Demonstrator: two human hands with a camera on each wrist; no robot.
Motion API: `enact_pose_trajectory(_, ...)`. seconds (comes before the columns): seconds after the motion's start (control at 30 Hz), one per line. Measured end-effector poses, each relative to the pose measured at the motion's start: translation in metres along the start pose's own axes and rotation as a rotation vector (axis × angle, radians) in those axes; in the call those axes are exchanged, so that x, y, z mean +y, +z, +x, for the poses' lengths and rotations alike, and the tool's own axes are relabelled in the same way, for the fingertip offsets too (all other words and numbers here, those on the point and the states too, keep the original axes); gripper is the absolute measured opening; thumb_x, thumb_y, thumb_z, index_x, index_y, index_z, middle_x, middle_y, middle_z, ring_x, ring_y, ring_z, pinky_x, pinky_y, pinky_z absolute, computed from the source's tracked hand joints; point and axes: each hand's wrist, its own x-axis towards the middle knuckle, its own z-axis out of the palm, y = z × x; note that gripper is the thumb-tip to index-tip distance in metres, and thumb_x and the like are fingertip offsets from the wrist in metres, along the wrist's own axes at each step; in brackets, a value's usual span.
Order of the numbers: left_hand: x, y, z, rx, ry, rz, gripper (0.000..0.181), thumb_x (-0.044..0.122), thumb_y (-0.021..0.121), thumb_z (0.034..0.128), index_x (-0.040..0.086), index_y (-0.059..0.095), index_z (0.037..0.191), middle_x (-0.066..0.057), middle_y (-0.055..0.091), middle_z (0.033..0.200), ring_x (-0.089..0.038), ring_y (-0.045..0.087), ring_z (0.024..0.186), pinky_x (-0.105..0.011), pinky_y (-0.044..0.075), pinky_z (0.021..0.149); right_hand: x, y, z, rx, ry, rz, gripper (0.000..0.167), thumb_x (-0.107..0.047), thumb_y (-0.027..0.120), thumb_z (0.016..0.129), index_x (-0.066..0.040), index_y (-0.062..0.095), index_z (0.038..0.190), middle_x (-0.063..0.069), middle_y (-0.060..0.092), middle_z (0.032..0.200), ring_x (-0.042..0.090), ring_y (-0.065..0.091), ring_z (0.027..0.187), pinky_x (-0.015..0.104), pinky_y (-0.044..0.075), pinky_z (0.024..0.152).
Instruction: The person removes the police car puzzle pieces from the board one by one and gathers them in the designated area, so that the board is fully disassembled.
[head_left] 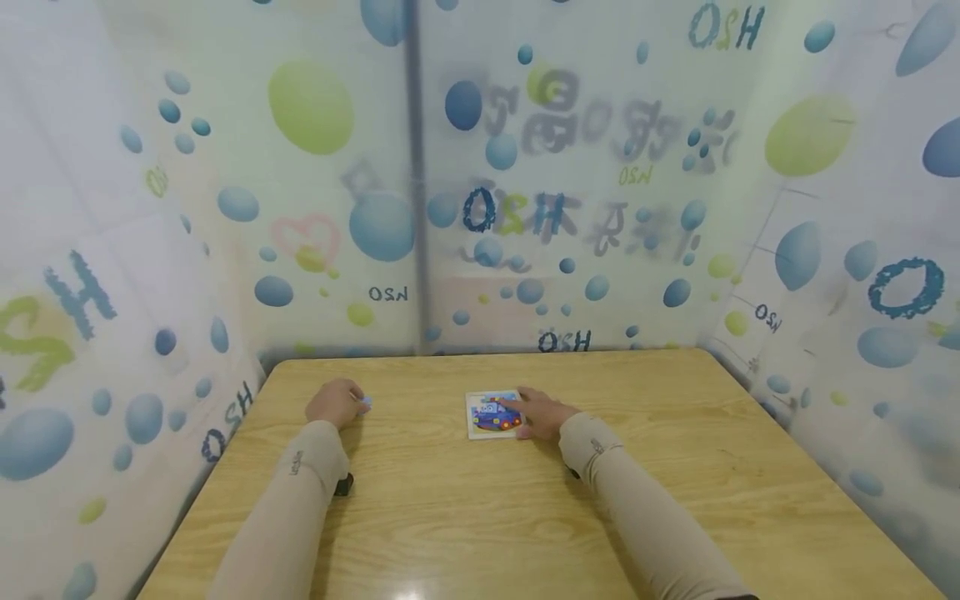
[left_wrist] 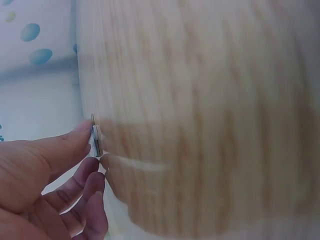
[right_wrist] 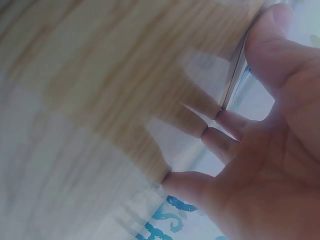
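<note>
A small square picture puzzle [head_left: 486, 416] with a blue cartoon car and a pale border lies flat on the wooden table. At its right edge is my right hand [head_left: 546, 414], its index finger reaching over the picture and its thumb near the lower right corner. The right wrist view shows this hand's other fingertips [right_wrist: 172, 180] touching the tabletop, with the puzzle seen edge-on beside the thumb. To the left, my left hand [head_left: 335, 403] pinches a small, thin, light-blue puzzle piece [head_left: 366, 402] between thumb and fingers. That piece's printed face is mostly hidden.
The glossy wooden table [head_left: 450, 517] has rounded far corners and reflects the hands. Curtains [head_left: 480, 250] printed with blue and green drops and letters stand close behind it and along both sides.
</note>
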Motion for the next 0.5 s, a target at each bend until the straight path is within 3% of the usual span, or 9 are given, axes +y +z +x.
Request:
enact_pose_trajectory(0.27,0.001,0.001,0.003,0.041,0.009,0.025,0.042,0.029,0.074,0.0935,0.000,0.066,0.123,-0.019,0.070,0.117,-0.037,0.065,0.106,-0.053,0.054,0.084,0.001,0.001,-0.001,0.003,0.004,0.009,0.067,-0.030,0.060,0.101,-0.026,0.030,0.161,0.019,0.012,0.167,0.040,0.015,0.153,0.058,0.019,0.121)
enact_pose_trajectory(0.5,0.013,0.002,0.006,0.059,0.109,0.046,0.032,0.021,0.069,0.0962,0.001,0.068,0.121,-0.019,0.070,0.114,-0.031,0.068,0.095,-0.046,0.058,0.076,0.001,0.000,0.002,0.008,0.005,-0.014,0.068,-0.032,0.060,0.101,-0.027,0.028,0.161,0.018,0.013,0.168,0.040,0.016,0.152,0.058,0.020,0.121)
